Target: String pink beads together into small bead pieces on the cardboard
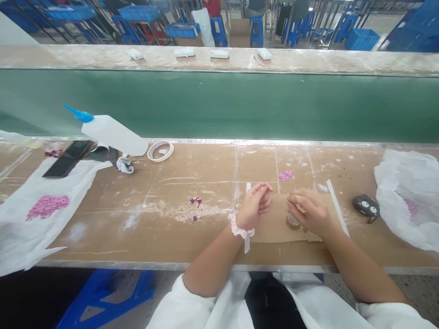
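My left hand (255,206), with a pale scrunchie (242,228) at its wrist, is closed, thumb and forefinger pressed together. Whatever it may hold is too small to make out. My right hand (308,210) is also closed, its fingertips pinched above a small clear round piece (292,220); the contents of that pinch are hidden. Both hands are over a piece of cardboard (274,230) taped down at its sides. Just beyond it lies a small heap of pink bits (284,175). Several small dark-and-orange pieces (196,201) rest on the table left of my left hand.
At left are a white squeeze bottle (115,135) with a blue nozzle, a tape roll (160,151), a phone (66,160) and pink bits (48,207) on a white sheet (15,237). A black cartoon-faced object (366,206) and a white plastic bag (408,196) sit right. A green conveyor belt (219,105) runs beyond.
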A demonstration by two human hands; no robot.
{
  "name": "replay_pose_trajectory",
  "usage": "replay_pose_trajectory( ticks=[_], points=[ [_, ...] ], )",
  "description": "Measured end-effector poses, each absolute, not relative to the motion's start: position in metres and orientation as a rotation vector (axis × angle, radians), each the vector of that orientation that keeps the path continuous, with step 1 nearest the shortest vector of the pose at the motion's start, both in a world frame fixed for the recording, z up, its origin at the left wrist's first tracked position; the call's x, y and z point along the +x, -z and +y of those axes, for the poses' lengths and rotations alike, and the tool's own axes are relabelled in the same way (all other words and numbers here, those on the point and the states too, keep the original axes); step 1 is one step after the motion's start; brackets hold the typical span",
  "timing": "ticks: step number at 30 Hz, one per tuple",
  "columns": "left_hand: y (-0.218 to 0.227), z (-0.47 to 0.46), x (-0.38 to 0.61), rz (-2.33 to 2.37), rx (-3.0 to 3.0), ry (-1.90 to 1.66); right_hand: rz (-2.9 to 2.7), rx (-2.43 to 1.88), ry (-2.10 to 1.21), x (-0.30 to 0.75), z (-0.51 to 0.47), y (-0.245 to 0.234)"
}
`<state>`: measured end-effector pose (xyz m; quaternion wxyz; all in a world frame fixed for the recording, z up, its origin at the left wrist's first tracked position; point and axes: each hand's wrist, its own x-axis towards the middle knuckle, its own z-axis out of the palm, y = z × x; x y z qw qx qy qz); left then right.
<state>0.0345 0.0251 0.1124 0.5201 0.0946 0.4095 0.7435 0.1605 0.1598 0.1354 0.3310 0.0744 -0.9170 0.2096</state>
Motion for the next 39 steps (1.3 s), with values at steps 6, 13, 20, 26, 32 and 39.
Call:
replay_pose_trajectory(
  ticks=[6,13,20,26,32,39],
  points=[
    [-0.113,0.026,0.035,1.013,0.204,-1.782,-2.406,0.196,-0.522,0.16,0.159,-0.134],
    [-0.114,0.027,0.035,1.029,0.174,-1.782,-2.426,0.176,-0.518,0.16,0.159,-0.135],
    [-0.112,0.028,0.034,1.048,0.166,-1.763,-2.416,0.133,-0.516,0.158,0.159,-0.137],
    [-0.117,0.026,0.03,1.384,0.466,-1.516,-2.423,0.142,-0.534,0.159,0.159,-0.138],
    [-0.125,-0.002,-0.017,2.477,0.748,-0.951,-2.385,0.118,-0.604,0.162,0.161,-0.135],
    [-0.138,-0.072,-0.061,2.623,0.057,-0.574,-2.371,0.14,-0.579,0.162,0.165,-0.132]
  ],
)
